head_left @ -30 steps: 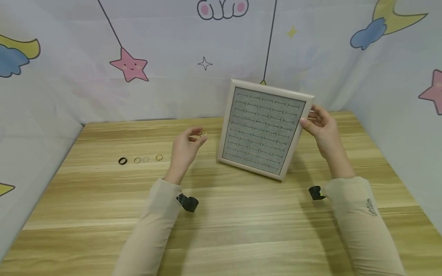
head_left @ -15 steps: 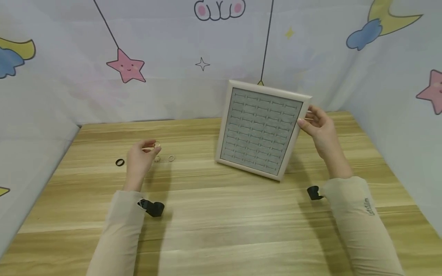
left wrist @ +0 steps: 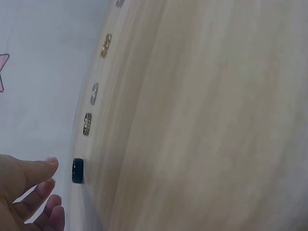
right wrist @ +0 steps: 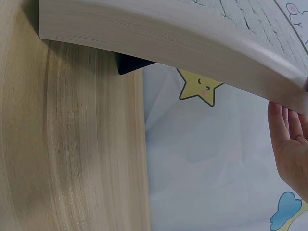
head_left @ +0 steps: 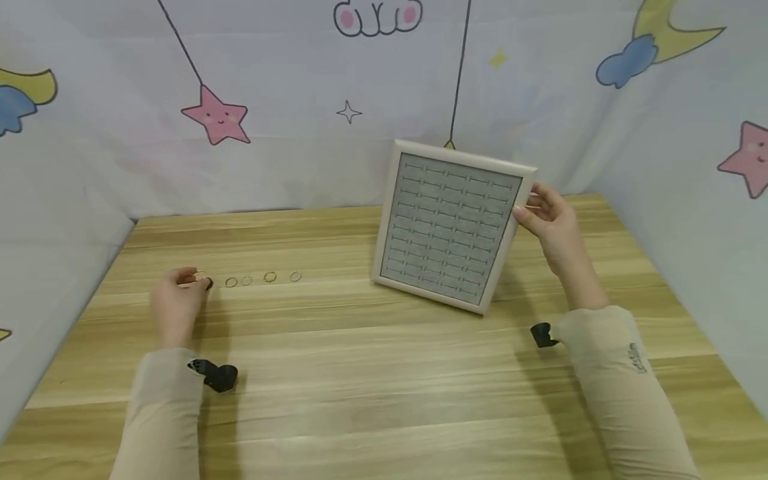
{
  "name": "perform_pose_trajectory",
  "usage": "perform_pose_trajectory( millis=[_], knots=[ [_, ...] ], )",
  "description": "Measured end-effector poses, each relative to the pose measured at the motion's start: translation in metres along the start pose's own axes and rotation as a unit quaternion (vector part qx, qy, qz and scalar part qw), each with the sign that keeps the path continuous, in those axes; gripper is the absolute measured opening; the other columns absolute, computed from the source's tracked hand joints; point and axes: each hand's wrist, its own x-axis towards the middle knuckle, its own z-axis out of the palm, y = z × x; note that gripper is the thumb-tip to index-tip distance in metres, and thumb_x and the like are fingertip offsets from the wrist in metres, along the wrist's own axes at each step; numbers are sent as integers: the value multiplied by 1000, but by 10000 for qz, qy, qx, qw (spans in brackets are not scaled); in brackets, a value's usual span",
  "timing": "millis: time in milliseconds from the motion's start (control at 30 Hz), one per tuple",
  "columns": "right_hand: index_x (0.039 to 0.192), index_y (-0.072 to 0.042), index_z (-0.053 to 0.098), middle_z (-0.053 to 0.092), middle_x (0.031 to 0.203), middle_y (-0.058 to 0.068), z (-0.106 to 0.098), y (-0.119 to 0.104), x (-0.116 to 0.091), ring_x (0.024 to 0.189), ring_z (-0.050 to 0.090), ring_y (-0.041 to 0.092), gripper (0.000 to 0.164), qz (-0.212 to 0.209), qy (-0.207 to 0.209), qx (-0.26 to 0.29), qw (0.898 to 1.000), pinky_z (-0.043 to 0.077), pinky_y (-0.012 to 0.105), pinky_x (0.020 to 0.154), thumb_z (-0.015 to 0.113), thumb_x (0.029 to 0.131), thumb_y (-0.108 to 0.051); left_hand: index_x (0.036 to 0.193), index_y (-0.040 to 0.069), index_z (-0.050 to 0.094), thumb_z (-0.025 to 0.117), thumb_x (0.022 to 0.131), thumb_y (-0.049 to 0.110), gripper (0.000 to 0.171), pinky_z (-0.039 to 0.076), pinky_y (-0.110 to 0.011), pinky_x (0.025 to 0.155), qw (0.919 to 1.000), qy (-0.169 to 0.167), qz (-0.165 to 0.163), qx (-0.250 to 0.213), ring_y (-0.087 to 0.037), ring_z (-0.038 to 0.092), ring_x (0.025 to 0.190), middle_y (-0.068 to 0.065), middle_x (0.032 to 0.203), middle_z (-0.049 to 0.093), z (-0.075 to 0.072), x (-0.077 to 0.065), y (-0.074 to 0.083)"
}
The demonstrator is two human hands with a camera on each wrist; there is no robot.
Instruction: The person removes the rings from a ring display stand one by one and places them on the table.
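Note:
In the head view my left hand [head_left: 174, 301] pinches a thin gold ring [head_left: 201, 272] at its fingertips, right beside a black ring [head_left: 209, 283] on the table. The left wrist view shows the hand's thumb and fingers just beside that black ring [left wrist: 78, 171]; the gold one is hidden there. My right hand [head_left: 557, 230] grips the right edge of a pale framed ring display board [head_left: 525, 193], thumb in front and fingers behind. Rows of slits cover the board's grey face, and it leans back upright.
To the right of the black ring, several rings lie in a row, including a silver ring [head_left: 296, 276] and a gold patterned ring [head_left: 270, 277]. A dark support [right wrist: 132, 63] shows behind the board. A printed curtain [head_left: 300, 167] stands along the wooden table's [head_left: 372, 373] back edge.
My left hand has carried the thin gold ring leftward from near the board, over the row, to beside the black ring. The right hand keeps its hold on the board.

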Motion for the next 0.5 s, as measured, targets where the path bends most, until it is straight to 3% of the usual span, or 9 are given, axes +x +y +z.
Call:
perform_pose_trajectory(
  millis=[100, 500],
  knots=[
    [146, 5, 27, 55, 105, -13, 0, 0, 1, 97, 55, -1, 67, -40, 9, -19, 10000, 48, 6, 82, 63, 91, -11, 137, 1, 50, 53, 95, 18, 45, 36, -20, 66, 9998, 63, -180, 94, -32, 56, 114, -20, 134, 54, -3, 4, -9],
    [145, 5, 30, 56, 104, -12, 0, 1, 1, 96, 56, 0, 65, -66, 43, 48, 10000, 49, 7, 81, 63, 91, -10, 133, -4, 52, 52, 96, 17, 43, 39, -29, 74, 9989, 201, -323, 262, -38, 53, 115, -26, 130, 55, 0, 9, -21]
  ],
)
